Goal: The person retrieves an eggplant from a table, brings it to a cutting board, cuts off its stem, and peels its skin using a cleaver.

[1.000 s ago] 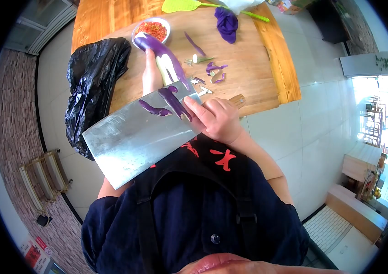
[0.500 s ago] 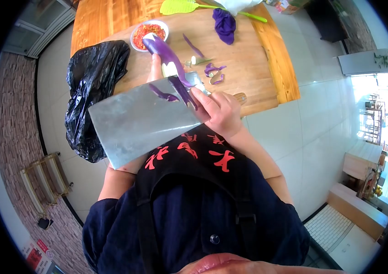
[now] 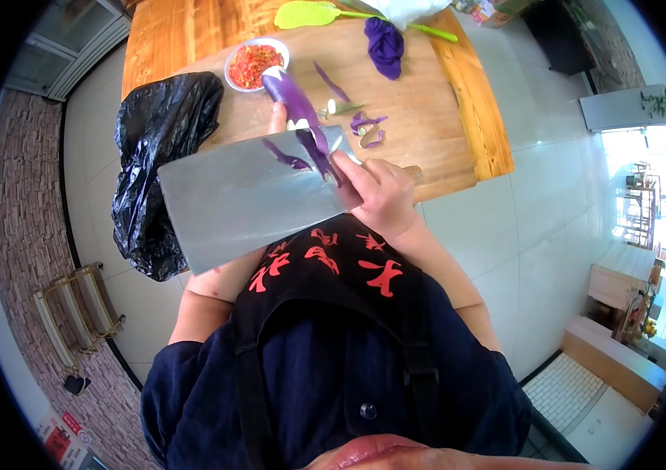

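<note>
My right hand is closed on a broad cleaver, its index finger along the metal near the board. Strips of purple peel cling to the blade's upper face. My left hand holds a long purple eggplant from its left side; mostly its thumb shows, and the cleaver hides the rest. Pale flesh shows where the eggplant meets the blade's far edge. Beyond its top end stands a white bowl of chopped red pepper. Peel scraps lie on the wooden board to the right.
A black plastic bag hangs over the table's left side. At the back are a purple cloth, a green fly swatter and a white plastic bag. A wooden handle sticks out at the board's near edge.
The eggplant's top end has shifted right and toward me, away from the bowl. The cleaver has moved up and slightly right, turned closer to level, and now covers more of the eggplant and my left hand.
</note>
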Motion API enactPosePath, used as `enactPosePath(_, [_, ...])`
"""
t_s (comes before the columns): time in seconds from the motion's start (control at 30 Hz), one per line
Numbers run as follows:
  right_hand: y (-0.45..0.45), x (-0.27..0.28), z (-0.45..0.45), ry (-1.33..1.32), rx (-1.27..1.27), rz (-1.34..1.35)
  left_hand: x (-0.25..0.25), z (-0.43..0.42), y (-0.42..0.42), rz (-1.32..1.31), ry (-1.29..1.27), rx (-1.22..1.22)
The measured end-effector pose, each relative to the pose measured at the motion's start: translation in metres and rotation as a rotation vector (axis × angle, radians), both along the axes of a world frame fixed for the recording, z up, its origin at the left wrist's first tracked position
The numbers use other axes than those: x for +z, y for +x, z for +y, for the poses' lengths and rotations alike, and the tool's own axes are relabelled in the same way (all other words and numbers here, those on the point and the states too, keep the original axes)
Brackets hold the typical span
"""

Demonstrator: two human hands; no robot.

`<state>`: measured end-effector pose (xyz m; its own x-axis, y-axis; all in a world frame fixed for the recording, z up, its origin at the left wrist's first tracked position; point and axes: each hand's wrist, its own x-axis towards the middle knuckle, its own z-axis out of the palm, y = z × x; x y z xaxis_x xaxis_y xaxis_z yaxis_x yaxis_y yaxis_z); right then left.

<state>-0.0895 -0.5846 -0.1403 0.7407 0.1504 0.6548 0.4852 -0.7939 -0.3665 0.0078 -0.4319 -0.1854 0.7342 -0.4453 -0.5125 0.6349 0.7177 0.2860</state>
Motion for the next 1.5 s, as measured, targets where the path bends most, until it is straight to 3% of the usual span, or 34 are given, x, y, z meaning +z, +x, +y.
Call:
enactPosePath(0.07, [0.002,0.004,0.005,0.012,0.018,-0.067,-0.005,-0.005,-0.001,0.067,-0.005,0.055])
enactPosePath(0.17, [0.001,-0.001,0.002,0.024,-0.004,0.009,0.003,0.005,-0.006,-0.123,-0.063,-0.118])
enactPosePath(0.33, [0.002,0.002,0.003,-0.003,0.013,-0.033,-0.025,-0.001,0.003,-0.047,-0.001,-0.003])
enactPosePath(0.47, [0.008,-0.004,-0.002,0.002,0.006,-0.067,0.003,0.002,-0.007,-0.104,0.041,-0.071])
enactPosePath(0.57, [0.011,-0.004,-0.007,-0.024,-0.027,-0.053,-0.012,-0.001,-0.005,-0.306,-0.293,-0.120])
enactPosePath(0.63, [0.009,0.001,-0.004,-0.019,-0.013,-0.051,-0.017,-0.006,-0.008,-0.194,-0.356,-0.051])
enactPosePath(1.3, [-0.009,0.005,0.005,-0.009,0.087,0.030,-0.007,0.006,-0.022,-0.218,-0.088,-0.115])
enactPosePath(1.4, [0.001,-0.003,0.004,-0.005,0.027,-0.110,-0.005,0.008,-0.023,-0.222,-0.059,-0.128])
enactPosePath(1.5, [-0.002,0.000,0.001,0.017,-0.001,0.011,-0.003,0.008,-0.026,-0.230,-0.034,-0.135])
